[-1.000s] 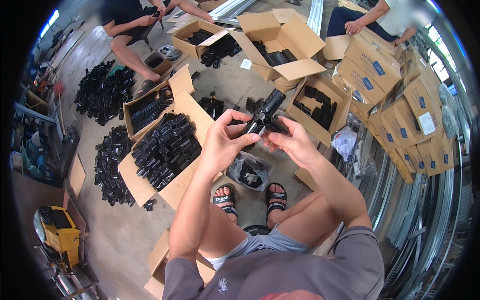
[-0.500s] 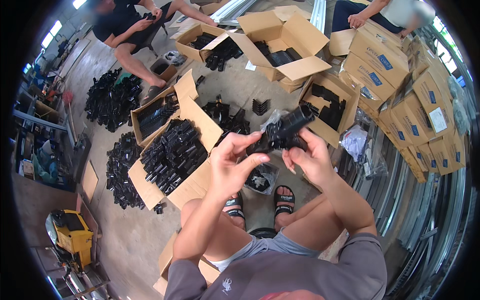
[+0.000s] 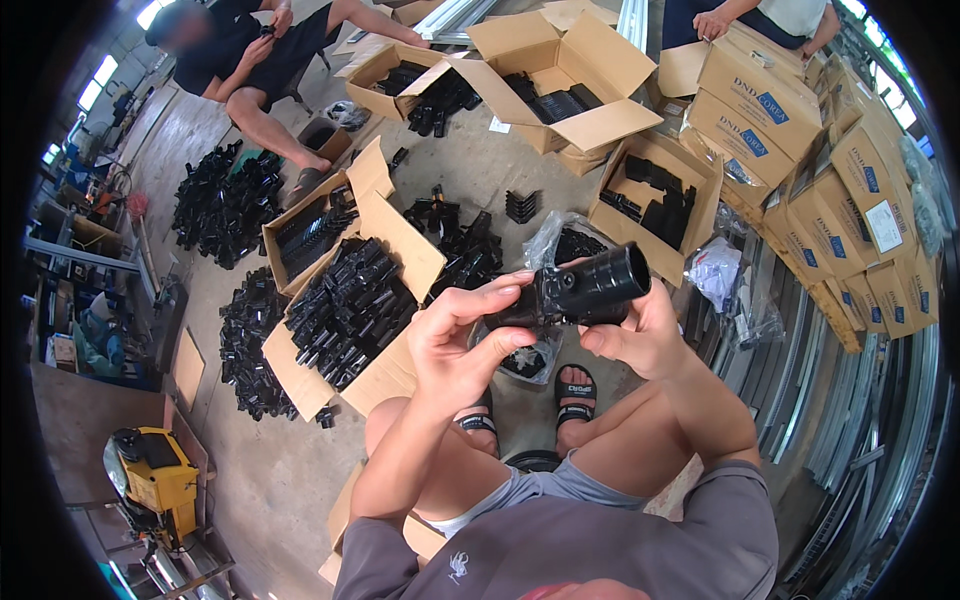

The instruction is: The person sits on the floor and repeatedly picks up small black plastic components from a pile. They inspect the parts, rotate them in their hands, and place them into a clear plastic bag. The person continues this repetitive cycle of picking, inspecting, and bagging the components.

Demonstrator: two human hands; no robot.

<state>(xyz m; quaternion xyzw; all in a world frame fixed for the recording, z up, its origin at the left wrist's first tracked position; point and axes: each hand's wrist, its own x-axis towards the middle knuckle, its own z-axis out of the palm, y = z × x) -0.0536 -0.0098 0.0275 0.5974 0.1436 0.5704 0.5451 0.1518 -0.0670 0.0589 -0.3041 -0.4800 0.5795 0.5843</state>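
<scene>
I hold a black plastic tube-shaped part point(image 3: 585, 288) in front of me with both hands, its open round end pointing right and up. My left hand point(image 3: 462, 340) grips its left end, thumb and forefinger pinched on it. My right hand point(image 3: 640, 335) cups it from below and behind at the right end. Under the hands, between my sandalled feet, lies a clear plastic bag point(image 3: 525, 358) holding more black parts.
An open cardboard box point(image 3: 410, 255) full of black parts sits to my left, with more open boxes point(image 3: 600, 125) and piles of black parts point(image 3: 225, 205) beyond. Closed cartons point(image 3: 840, 200) are stacked at right. Two other people sit at the far side. A yellow machine point(image 3: 155, 480) stands lower left.
Both hands have drawn the black part closer to me and turned it, so its open round end now shows at the right.
</scene>
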